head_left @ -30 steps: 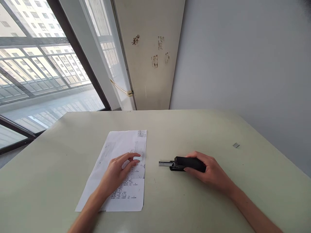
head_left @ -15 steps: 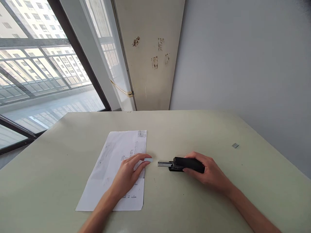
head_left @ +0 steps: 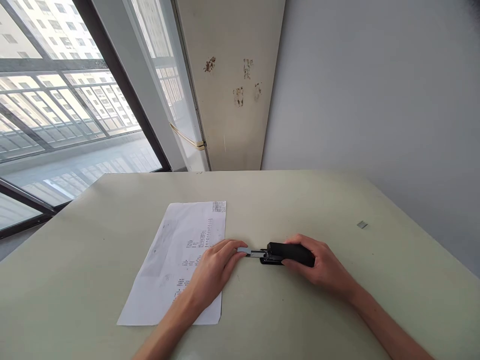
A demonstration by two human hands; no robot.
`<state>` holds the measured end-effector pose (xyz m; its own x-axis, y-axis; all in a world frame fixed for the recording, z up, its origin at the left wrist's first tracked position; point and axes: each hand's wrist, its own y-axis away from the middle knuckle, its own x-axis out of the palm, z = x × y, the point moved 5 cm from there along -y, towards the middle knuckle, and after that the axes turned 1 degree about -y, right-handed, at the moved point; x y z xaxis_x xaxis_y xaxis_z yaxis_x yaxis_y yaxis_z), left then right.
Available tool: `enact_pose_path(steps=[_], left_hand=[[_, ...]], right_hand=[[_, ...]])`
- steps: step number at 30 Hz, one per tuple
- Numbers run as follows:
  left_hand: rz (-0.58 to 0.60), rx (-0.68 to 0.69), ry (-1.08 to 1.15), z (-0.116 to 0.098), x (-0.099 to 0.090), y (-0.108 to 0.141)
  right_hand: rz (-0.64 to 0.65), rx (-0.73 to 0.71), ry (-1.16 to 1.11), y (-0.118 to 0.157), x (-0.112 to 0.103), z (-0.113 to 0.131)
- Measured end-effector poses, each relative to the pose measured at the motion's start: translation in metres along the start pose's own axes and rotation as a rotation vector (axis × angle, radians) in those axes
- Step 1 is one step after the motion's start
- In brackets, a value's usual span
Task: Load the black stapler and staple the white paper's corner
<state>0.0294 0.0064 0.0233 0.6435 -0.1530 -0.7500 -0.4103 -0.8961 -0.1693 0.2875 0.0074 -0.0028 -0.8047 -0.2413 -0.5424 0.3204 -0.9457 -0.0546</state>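
Observation:
My right hand (head_left: 318, 260) is wrapped round a black stapler (head_left: 288, 254) lying on the table, its front facing left. Out of the stapler's front sticks a silver staple tray (head_left: 257, 254). Between thumb and fingertips, my left hand (head_left: 221, 262) pinches a small silver strip of staples (head_left: 244, 250), which is at the outer end of the tray. Whether the strip sits inside the tray or just over it, I cannot tell. Printed paper (head_left: 157, 270) lies under my left wrist and forearm, partly covered by them.
Another small grey strip (head_left: 362, 224) lies toward the right of the pale green table (head_left: 300, 200). Behind the table are a grey wall (head_left: 367, 90), a stained beige panel (head_left: 228, 125) and a window on the left.
My left hand has moved right with the staple strip, from beside the paper's edge to the end of the stapler's tray. My right hand and the stapler have barely moved.

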Motion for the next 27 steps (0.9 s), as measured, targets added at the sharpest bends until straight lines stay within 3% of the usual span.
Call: enact_pose_path(steps=[20,27], left_hand=[[0.024,0.094,-0.003,-0.015,0.011,-0.006],[0.008,0.068,-0.005,-0.016,0.01,-0.006]], right_hand=[[0.002,-0.009,0.033,0.001,-0.001,-0.001],[-0.011,-0.032,0.064,0.0,-0.002,-0.001]])
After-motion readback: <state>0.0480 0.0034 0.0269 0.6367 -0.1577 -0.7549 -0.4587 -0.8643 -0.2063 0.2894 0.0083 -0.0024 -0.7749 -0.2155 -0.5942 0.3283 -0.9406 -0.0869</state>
